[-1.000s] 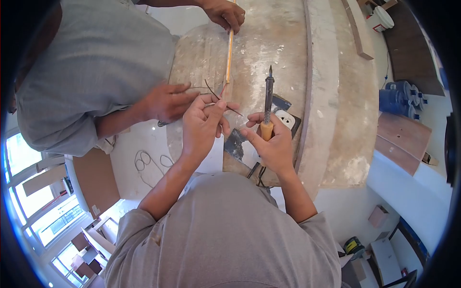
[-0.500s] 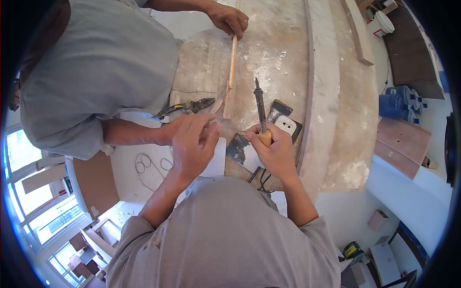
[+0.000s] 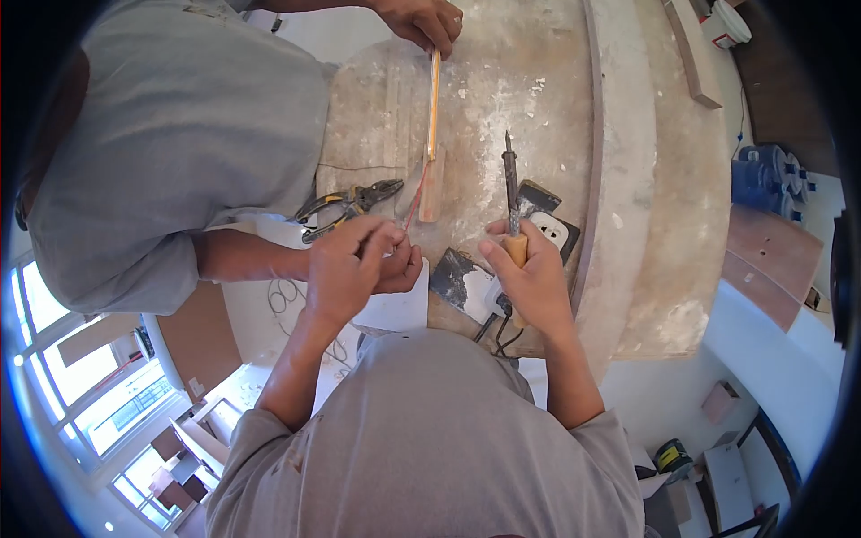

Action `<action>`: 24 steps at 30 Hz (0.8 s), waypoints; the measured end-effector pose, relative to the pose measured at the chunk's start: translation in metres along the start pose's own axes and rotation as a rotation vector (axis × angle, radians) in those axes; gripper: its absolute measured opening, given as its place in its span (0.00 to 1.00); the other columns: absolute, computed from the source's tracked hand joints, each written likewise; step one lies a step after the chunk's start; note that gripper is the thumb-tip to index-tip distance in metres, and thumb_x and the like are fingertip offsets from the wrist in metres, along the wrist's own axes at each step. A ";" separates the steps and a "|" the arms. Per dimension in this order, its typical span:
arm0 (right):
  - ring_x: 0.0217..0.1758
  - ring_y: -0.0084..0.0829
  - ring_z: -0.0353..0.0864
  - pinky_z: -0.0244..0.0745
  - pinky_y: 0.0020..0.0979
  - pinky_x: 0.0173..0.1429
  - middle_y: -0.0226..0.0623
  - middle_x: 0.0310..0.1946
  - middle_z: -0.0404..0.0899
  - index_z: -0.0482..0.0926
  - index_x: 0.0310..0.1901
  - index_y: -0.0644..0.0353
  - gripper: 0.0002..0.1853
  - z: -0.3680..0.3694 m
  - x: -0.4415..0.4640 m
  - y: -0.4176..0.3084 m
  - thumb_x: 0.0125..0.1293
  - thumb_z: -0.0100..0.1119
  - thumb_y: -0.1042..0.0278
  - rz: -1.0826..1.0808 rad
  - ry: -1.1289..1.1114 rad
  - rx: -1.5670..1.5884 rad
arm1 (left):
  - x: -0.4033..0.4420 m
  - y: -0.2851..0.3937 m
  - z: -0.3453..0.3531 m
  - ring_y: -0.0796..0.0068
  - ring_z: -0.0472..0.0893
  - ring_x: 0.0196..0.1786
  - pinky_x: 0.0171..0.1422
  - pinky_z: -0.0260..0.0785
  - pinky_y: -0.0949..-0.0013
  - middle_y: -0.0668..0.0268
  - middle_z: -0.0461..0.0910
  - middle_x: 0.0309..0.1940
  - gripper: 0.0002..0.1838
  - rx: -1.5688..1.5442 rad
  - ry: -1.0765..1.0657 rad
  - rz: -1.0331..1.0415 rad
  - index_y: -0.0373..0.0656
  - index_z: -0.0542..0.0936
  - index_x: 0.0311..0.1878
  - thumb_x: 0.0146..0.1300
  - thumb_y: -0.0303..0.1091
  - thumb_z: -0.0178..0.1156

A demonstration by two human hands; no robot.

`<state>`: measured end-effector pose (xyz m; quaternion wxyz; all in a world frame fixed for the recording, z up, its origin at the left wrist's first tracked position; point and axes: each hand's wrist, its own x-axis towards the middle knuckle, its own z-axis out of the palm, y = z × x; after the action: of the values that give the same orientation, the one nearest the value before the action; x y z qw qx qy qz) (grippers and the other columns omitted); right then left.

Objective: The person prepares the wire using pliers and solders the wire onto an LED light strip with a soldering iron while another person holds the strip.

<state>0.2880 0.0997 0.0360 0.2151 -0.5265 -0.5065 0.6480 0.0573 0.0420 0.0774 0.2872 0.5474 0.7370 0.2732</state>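
A soldering iron [image 3: 512, 193] with a wooden handle is gripped in my right hand [image 3: 538, 282], its tip pointing up and away from me. My left hand [image 3: 341, 269] pinches at the lower end of a thin red wire [image 3: 416, 197], right over a co-worker's hand [image 3: 401, 272] that it partly hides. The wire leads to a narrow strip [image 3: 434, 112] with an orange-yellow face, whose near end rests by a small wooden block [image 3: 432, 188]. Further up, the co-worker's other hand [image 3: 425, 25] holds the strip.
Black-and-yellow pliers [image 3: 354, 204] lie open left of the wire. By my right hand are a power socket [image 3: 549, 229], a dark scraper-like plate [image 3: 459, 276] and black cords [image 3: 502, 332]. A long board [image 3: 619, 179] runs along the worktable's right side. The co-worker's body [image 3: 197, 117] fills the left.
My left hand's fingers have closed to a pinch at the wire's end. The soldering iron has shifted slightly right in the view, as the whole view moved a little.
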 end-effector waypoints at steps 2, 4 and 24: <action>0.29 0.18 0.74 0.71 0.24 0.36 0.31 0.27 0.78 0.74 0.60 0.68 0.21 0.000 -0.002 0.009 0.71 0.63 0.65 -0.034 0.005 0.023 | 0.008 0.001 0.004 0.56 0.84 0.35 0.42 0.75 0.63 0.53 0.85 0.33 0.08 0.025 0.069 -0.021 0.38 0.84 0.46 0.69 0.30 0.60; 0.31 0.21 0.75 0.72 0.25 0.37 0.34 0.32 0.78 0.68 0.68 0.68 0.26 0.004 -0.005 0.024 0.73 0.60 0.65 -0.087 -0.023 0.132 | 0.016 0.002 0.012 0.57 0.83 0.33 0.40 0.74 0.63 0.52 0.84 0.32 0.08 0.033 0.089 -0.058 0.38 0.84 0.46 0.70 0.31 0.60; 0.45 0.20 0.76 0.74 0.25 0.50 0.36 0.48 0.78 0.69 0.60 0.68 0.19 0.062 -0.020 0.039 0.78 0.55 0.62 0.021 -0.038 0.416 | 0.042 -0.003 0.046 0.52 0.83 0.31 0.36 0.73 0.55 0.54 0.82 0.28 0.08 0.220 0.098 -0.060 0.37 0.81 0.33 0.64 0.32 0.64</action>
<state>0.2492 0.0409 0.0065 0.3030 -0.4635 -0.3602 0.7508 0.0786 0.0859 0.0380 0.1972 0.5393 0.7918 0.2082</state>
